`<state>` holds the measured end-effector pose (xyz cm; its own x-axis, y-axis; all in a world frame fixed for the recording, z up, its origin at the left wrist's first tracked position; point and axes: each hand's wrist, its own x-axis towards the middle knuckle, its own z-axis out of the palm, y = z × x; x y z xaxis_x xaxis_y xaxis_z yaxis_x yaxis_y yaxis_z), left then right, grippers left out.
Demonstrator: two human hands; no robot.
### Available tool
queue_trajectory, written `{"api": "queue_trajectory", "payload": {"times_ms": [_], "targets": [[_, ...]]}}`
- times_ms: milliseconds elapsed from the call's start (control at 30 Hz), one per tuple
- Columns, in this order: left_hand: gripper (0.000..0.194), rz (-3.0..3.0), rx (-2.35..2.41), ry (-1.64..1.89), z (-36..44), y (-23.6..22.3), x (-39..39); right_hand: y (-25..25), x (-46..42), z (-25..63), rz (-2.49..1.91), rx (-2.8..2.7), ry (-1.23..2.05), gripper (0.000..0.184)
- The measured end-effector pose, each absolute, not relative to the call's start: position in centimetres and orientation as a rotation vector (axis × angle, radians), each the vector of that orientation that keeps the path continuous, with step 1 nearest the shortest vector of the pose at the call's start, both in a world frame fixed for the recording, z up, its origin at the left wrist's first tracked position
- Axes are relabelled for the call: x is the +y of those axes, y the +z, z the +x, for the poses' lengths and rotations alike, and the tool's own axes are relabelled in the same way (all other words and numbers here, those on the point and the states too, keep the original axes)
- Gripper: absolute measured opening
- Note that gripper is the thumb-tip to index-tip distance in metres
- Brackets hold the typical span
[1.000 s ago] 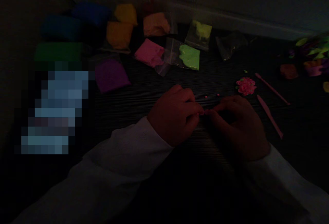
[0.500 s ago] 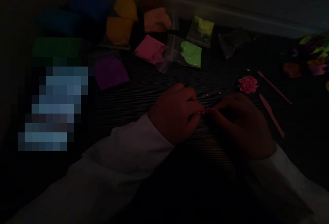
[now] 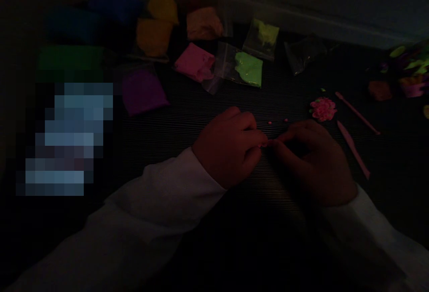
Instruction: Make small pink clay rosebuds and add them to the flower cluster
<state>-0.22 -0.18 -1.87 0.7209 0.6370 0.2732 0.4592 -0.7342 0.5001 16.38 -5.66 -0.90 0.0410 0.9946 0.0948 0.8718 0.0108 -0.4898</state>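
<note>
In the dim head view my left hand point(image 3: 231, 146) and my right hand point(image 3: 317, 162) meet fingertip to fingertip over the dark table. Thumb and forefinger of each are pinched together. Between them shows a small bit of pink modelling clay point(image 3: 270, 143), mostly hidden by the fingers. Two tiny pink clay crumbs, one of them a pink crumb point(image 3: 270, 123), lie just beyond the fingertips. Past my right hand rests a pink clay flower point(image 3: 323, 109) with touches of green. Right of the flower lie a thin pink modelling tool point(image 3: 357, 112) and a pink clay knife point(image 3: 353, 149).
Bags of clay spread along the back: purple point(image 3: 144, 90), pink point(image 3: 194, 61), light green point(image 3: 250, 68), orange point(image 3: 154, 37) and several others. A pixelated bright patch point(image 3: 73, 135) covers the left. At far right are a brown lump point(image 3: 380, 90) and a small pink cup point(image 3: 413, 87).
The pink clay between my fingertips looks slightly more stretched out, with the right fingertips shifted a little. Both hands otherwise stay in place; the whole view has moved slightly.
</note>
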Motion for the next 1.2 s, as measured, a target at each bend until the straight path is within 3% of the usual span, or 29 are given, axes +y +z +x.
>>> {"api": "queue_trajectory", "payload": {"times_ms": [700, 900, 1200], "targets": [[0.027, 2.586, 0.809, 0.528, -0.2, -1.9, -0.3, 0.0, -6.0, 16.8, -1.845, -1.872, 0.409, 0.01], [0.026, 2.602, 0.791, 0.54, -0.2, -1.9, -0.3, -0.1, -6.7, 17.2, -1.694, -2.074, 0.294, 0.022], [0.023, 2.632, 0.801, 0.533, -0.2, -1.9, -0.2, -0.6, -6.6, 17.3, -1.721, -2.226, 0.197, 0.026]]}}
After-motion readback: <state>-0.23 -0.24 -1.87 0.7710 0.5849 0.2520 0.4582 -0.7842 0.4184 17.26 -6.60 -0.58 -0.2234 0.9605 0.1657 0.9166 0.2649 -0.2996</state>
